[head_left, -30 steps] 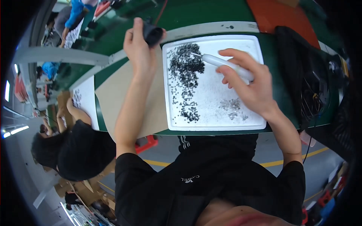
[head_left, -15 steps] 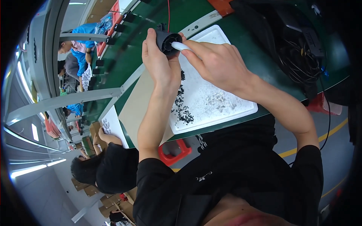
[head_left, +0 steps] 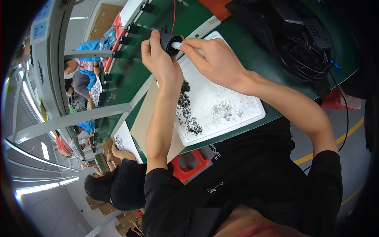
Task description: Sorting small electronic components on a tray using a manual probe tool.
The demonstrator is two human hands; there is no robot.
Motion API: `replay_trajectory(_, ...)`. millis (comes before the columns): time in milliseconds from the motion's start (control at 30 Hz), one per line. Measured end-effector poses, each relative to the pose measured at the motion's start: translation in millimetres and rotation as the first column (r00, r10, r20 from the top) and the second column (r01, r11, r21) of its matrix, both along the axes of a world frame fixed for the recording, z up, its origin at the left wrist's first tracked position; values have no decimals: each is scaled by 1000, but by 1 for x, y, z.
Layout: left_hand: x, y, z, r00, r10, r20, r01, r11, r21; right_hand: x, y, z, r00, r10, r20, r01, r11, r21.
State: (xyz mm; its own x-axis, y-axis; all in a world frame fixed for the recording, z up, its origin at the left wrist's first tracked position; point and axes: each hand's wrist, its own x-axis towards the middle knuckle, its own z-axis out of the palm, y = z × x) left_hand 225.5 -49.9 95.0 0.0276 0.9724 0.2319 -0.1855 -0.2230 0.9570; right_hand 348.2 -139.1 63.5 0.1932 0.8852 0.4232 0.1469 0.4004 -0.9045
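Note:
My left hand (head_left: pixel 162 65) is closed around a dark grey, hollow cylindrical housing (head_left: pixel 166 41), its round opening facing right. A smooth white rod-like tool (head_left: pixel 176 46) is pinched in my right hand (head_left: pixel 217 65). The tool's tip reaches into the opening; whatever it touches inside is hidden. Below both hands lies a white tray (head_left: pixel 201 89). Small black pieces (head_left: pixel 185 102) are heaped along its left side, and small clear pieces (head_left: pixel 225 110) are scattered over its middle.
Tan cardboard (head_left: pixel 143 126) lies left of the tray on the green table (head_left: pixel 272 59). A black bag with coiled cables (head_left: pixel 308 59) sits at the right. A red wire (head_left: pixel 174 15) hangs beyond the housing. A red stool (head_left: pixel 189 164) and a person in black (head_left: pixel 128 183) are at lower left.
The view has shifted slightly. My hands and the housing are a little further left and lower, and the white tool now reaches into the opening at a flatter angle.

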Motion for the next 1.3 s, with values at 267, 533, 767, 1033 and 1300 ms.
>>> replay_trajectory(267,19,103,-21,867,-390,-309,237,871,-431,-4,11,-11,967,-250,55,228,938,262)
replay_trajectory(533,92,143,75,746,-635,-201,627,772,-109,1,9,-21,952,-288,107,249,927,280)
replay_trajectory(767,-7,291,11,63,124,-990,164,978,132,-8,13,-27,894,-297,336,146,900,410)
replay_trajectory(1033,-85,380,-78,0,529,-848,414,772,482,0,13,-19,828,-422,368,187,828,528)
replay_trajectory(1300,-34,398,-98,337,537,-773,341,696,632,10,8,-17,785,-312,536,102,918,384)
